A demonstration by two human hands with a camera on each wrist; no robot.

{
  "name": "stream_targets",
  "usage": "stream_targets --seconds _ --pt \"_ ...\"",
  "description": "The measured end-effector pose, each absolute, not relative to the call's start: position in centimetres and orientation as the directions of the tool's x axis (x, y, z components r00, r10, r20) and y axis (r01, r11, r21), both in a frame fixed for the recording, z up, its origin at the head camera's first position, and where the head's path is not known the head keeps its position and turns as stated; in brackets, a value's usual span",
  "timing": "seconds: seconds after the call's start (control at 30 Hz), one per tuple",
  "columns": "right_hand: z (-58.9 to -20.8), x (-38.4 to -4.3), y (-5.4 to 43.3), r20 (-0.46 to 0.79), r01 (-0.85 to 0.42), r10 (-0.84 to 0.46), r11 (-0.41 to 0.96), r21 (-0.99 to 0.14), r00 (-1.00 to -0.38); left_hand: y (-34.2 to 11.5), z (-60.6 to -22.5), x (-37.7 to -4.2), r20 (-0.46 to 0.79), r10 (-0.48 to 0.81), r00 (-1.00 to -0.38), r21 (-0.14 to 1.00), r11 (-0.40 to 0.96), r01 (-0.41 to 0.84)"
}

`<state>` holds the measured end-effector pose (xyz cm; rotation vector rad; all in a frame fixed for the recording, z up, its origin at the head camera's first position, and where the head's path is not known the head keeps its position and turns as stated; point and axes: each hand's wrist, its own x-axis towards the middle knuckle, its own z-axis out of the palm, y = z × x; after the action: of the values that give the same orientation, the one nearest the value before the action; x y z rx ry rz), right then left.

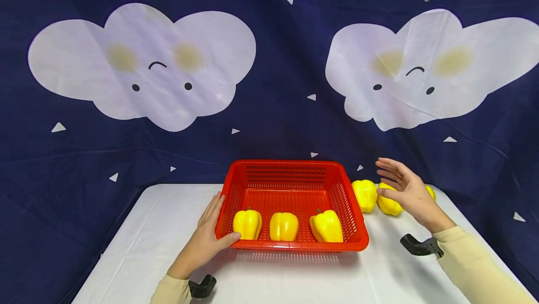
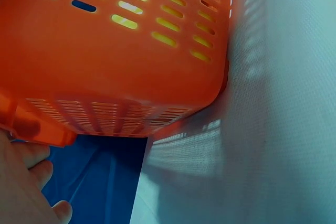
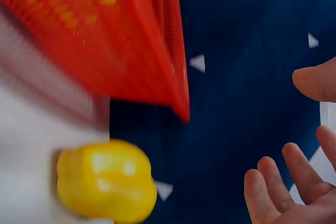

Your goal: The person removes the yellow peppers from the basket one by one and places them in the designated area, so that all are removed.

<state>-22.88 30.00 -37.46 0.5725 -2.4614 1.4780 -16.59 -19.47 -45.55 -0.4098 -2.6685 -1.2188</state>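
Observation:
My left hand point(image 1: 206, 236) grips the front left corner of a red plastic basket point(image 1: 290, 246), its thumb over the rim and its fingers along the outer left side. Inside, along the front wall, sit three yellow bell peppers: a left one point(image 1: 247, 223), a middle one point(image 1: 284, 226) and a right one point(image 1: 326, 227). To the right of the basket my right hand point(image 1: 410, 196) hovers with spread fingers, holding nothing. Below and beside it lie a yellow pepper point(image 1: 364, 195) near the basket wall, another pepper point(image 1: 389, 205) partly covered by the hand, and a third point(image 1: 431, 192), mostly hidden.
A white cloth covers the table point(image 1: 139, 248). Right behind its far edge hangs a dark blue curtain point(image 1: 286, 121) printed with pale clouds and small triangles. Dark bands point(image 1: 421, 246) sit at both wrists.

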Motion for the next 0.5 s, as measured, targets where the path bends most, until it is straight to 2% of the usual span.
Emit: stream_targets --seconds 0.5 --pt "-36.8 -24.0 23.1 0.345 -0.444 -0.342 0.273 -0.853 -0.874 -19.5 -45.6 -16.7 0.275 0.174 -0.946 0.707 0.630 0.322"
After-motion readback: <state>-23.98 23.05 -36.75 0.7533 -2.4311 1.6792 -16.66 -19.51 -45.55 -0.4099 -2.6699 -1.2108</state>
